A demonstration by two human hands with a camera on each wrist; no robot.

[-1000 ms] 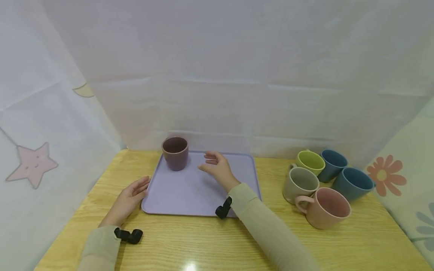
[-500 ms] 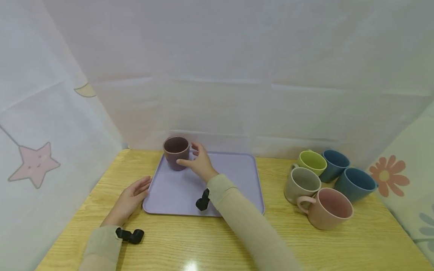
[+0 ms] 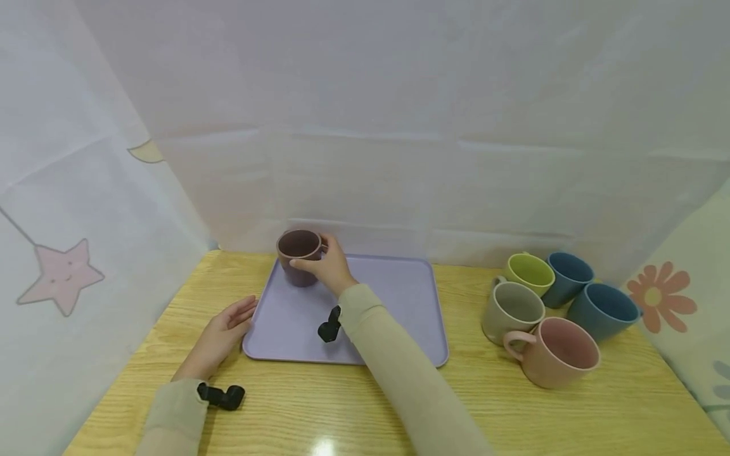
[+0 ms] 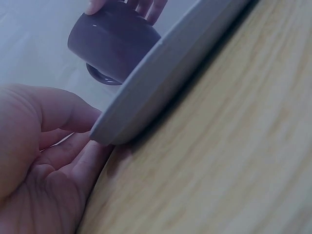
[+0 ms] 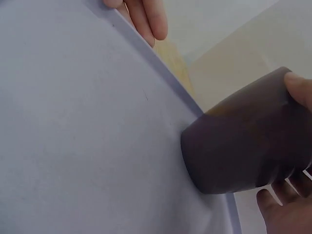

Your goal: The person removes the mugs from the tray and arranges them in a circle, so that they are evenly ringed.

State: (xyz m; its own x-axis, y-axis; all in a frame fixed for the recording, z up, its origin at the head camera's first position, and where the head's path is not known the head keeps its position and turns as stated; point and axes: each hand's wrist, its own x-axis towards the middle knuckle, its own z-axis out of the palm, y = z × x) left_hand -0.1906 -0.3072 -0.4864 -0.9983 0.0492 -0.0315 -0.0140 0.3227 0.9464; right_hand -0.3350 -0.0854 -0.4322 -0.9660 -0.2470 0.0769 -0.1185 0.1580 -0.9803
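Note:
A dark purple mug (image 3: 299, 269) stands upright at the far left corner of a lilac tray (image 3: 353, 310). My right hand (image 3: 333, 263) grips it from the right, thumb on the near side below the rim, fingers round the far side. The thumb (image 5: 298, 88) and curled fingertips show against the mug (image 5: 243, 141) in the right wrist view. Its handle (image 4: 102, 75) shows as a loop in the left wrist view. My left hand (image 3: 225, 329) rests beside the tray's left edge, fingers relaxed, with the thumb (image 4: 73, 109) against the tray rim (image 4: 141, 105).
Right of the tray, several mugs stand close together on the wooden table (image 3: 285, 405): pink (image 3: 547, 361), grey (image 3: 507, 313), green (image 3: 530, 272) and two blue ones, one at the back (image 3: 569, 278) and one at the right (image 3: 604, 310). White cloth (image 3: 365, 126) hangs behind.
My right hand has moved left and away from me over the tray, from above its middle to the purple mug, and has taken hold of it. The left hand stays by the tray edge.

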